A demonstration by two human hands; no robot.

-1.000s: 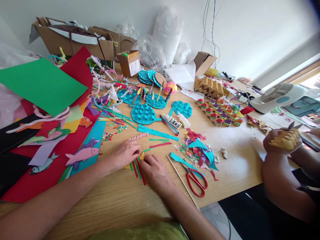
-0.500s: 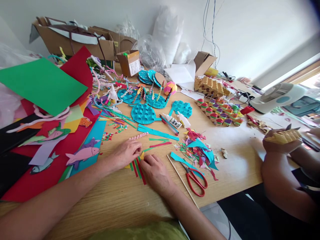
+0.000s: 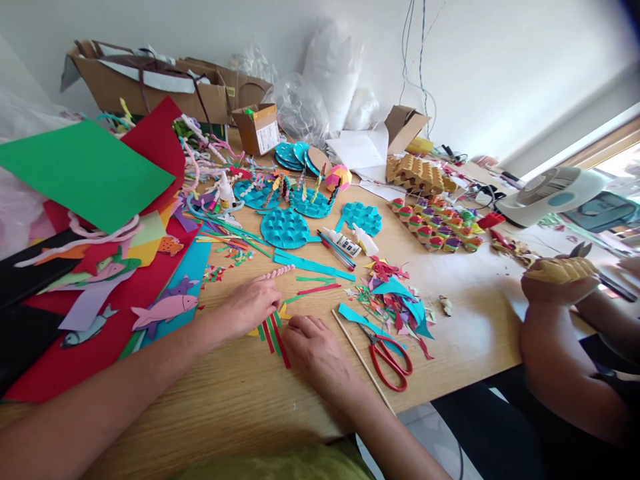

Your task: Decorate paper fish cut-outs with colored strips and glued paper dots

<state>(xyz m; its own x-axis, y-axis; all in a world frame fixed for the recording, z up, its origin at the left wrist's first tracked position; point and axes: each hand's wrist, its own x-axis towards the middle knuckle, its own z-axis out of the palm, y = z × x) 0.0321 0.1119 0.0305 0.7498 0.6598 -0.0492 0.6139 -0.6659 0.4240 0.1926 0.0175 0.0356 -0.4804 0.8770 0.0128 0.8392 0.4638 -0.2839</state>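
Observation:
My left hand (image 3: 253, 307) has its fingers bent together over the upper ends of several narrow red and green paper strips (image 3: 277, 339), which fan out towards me on the table. To their right lies my right hand (image 3: 320, 350), fingers curled down; its fingertips are partly hidden, and I cannot tell whether they pinch anything. A small yellow paper piece (image 3: 285, 312) shows between the hands. Just beyond my left hand is a twisted pink strip (image 3: 280, 272). Scissors with red handles (image 3: 393, 363) and a thin wooden stick (image 3: 361, 360) lie right of my right hand.
Paper scraps (image 3: 397, 293) are heaped at right. Glue bottles (image 3: 367, 240) and pens stand or lie beyond, near blue egg-carton pieces (image 3: 285, 229). Coloured sheets and paper fish (image 3: 167, 311) cover the left. Another person's hands (image 3: 555, 283) hold a yellowish carton piece and scissors.
My right hand has drawn slightly back and right, away from the strips, uncovering more of the yellow piece. My left hand stays over the strips. The other person's scissors have shifted.

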